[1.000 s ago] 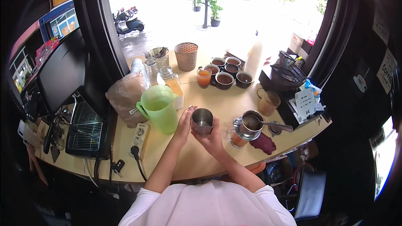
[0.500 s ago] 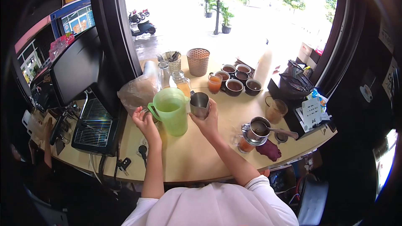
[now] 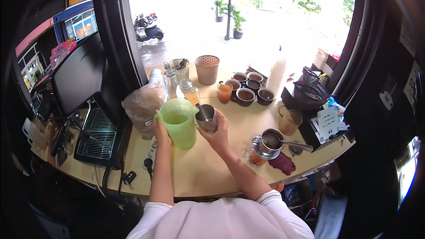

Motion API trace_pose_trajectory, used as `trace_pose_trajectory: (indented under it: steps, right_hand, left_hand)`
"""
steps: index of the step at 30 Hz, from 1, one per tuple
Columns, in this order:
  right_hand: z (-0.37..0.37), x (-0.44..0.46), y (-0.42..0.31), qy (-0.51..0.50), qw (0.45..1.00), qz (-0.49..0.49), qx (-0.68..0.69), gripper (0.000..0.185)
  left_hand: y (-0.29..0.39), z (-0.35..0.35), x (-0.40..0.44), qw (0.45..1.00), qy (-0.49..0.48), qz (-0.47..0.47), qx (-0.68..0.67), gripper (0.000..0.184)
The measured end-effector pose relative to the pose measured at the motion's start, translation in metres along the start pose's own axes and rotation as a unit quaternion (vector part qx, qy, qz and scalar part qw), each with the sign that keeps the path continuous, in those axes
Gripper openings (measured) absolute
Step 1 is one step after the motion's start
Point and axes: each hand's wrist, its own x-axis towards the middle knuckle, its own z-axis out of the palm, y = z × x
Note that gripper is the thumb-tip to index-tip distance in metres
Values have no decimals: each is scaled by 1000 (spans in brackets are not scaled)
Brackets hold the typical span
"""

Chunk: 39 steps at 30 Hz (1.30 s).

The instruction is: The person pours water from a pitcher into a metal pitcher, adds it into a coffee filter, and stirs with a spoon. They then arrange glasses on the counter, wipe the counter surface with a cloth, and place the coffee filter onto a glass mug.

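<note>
A translucent green plastic pitcher (image 3: 179, 126) stands in front of me, its spout facing right. My left hand (image 3: 160, 132) is closed at its handle, with the fingers partly hidden behind the pitcher's side. My right hand (image 3: 216, 135) wraps around a small stainless steel milk jug (image 3: 206, 117), tilted so that I see into it. The jug is close beside the pitcher's spout; whether they touch I cannot tell. Behind the pitcher is a glass jar (image 3: 189, 89) with orange liquid.
Several dark cups (image 3: 245, 96) of brown drink stand at the back beside a glass of orange drink (image 3: 224, 92) and a tall pale bottle (image 3: 276, 75). To the right, a metal pot (image 3: 271, 140) with a handle rests over a glass. An espresso machine (image 3: 98, 137) fills the left.
My left hand has gone from open beside the green pitcher to closed on its handle. My right hand has shifted slightly left and down with the milk jug.
</note>
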Motion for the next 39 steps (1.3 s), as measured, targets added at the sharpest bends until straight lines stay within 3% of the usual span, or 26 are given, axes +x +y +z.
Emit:
trace_pose_trajectory:
  steps: [6,9,15,21,39]
  right_hand:
    - [-4,-1,9,6,1000,-7,-7,89]
    - [-9,-1,7,21,1000,-5,-15,85]
    - [-7,0,19,21,997,14,69,80]
    - [-8,-2,33,7,999,36,39,82]
    - [-16,-13,6,35,989,142,25,77]
  left_hand:
    - [-9,5,13,999,-26,-3,-39,48]
    - [-20,10,22,999,5,33,-19,46]
    - [4,27,11,994,-20,66,82,40]
    - [18,29,8,963,-34,165,211,53]
    - [9,39,15,961,-50,172,212,51]
